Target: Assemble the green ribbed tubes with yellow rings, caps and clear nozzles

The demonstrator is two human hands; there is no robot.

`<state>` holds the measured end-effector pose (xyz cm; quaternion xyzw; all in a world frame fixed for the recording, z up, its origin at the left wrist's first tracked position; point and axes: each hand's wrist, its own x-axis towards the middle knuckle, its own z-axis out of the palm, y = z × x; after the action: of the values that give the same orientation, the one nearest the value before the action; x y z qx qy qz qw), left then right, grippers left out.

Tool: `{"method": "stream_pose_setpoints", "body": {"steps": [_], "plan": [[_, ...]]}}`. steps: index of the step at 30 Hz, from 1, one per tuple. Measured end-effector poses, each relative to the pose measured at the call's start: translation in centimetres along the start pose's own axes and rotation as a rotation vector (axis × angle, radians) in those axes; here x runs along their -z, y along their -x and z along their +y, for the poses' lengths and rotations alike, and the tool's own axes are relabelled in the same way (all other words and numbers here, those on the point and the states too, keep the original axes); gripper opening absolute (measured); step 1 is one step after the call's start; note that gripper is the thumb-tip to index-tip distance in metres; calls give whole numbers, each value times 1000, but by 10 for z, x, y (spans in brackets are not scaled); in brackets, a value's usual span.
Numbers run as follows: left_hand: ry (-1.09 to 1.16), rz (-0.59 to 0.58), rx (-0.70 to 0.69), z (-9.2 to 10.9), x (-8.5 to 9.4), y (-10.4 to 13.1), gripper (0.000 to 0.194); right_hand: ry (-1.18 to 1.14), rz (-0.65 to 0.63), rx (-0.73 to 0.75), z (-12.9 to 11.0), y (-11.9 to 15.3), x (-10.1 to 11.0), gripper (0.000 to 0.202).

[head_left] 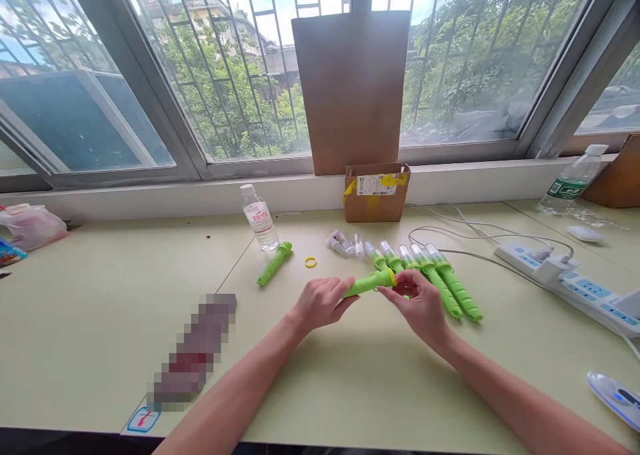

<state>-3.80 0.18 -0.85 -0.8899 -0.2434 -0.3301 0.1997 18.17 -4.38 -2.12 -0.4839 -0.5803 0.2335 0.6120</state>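
My left hand [323, 302] is wrapped round a green plastic flashlight handle [366, 284], which points right and slightly up. At its far end sits a yellow ring [392, 278], pinched between the thumb and fingers of my right hand [423, 305]. Just behind my hands, several green handles with clear tops [453, 285] lie in a row, some partly hidden by the right hand. A loose yellow ring [311, 262] rests on the table, left of a few clear plastic pieces [345, 243]. Another green handle [275, 264] lies farther left.
A water bottle [261, 222] stands behind the left green handle. Near the window are a small cardboard box [375, 205] and a tall cardboard sheet [355, 95]. To the right lie a power strip [575, 285], cables and a second bottle [570, 182]. A blurred patch [195, 355] covers something at left.
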Motion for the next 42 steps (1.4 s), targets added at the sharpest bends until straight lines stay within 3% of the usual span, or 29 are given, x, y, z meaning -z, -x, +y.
{"method": "stream_pose_setpoints", "body": {"steps": [12,24,28,33,42], "plan": [[99,21,80,7,3,-1,20,81,-16,11,1,1,-1,32],[189,41,140,7,1,0,21,-2,24,28,0,-1,-1,27],[318,9,248,8,1,0,20,32,-33,23,1,-2,0,29],[508,-125,463,10,3,-1,23,88,-135,-24,5,-2,0,40],[871,-250,747,13,8,-9,31,54,-67,10,7,-2,-2,28]]}}
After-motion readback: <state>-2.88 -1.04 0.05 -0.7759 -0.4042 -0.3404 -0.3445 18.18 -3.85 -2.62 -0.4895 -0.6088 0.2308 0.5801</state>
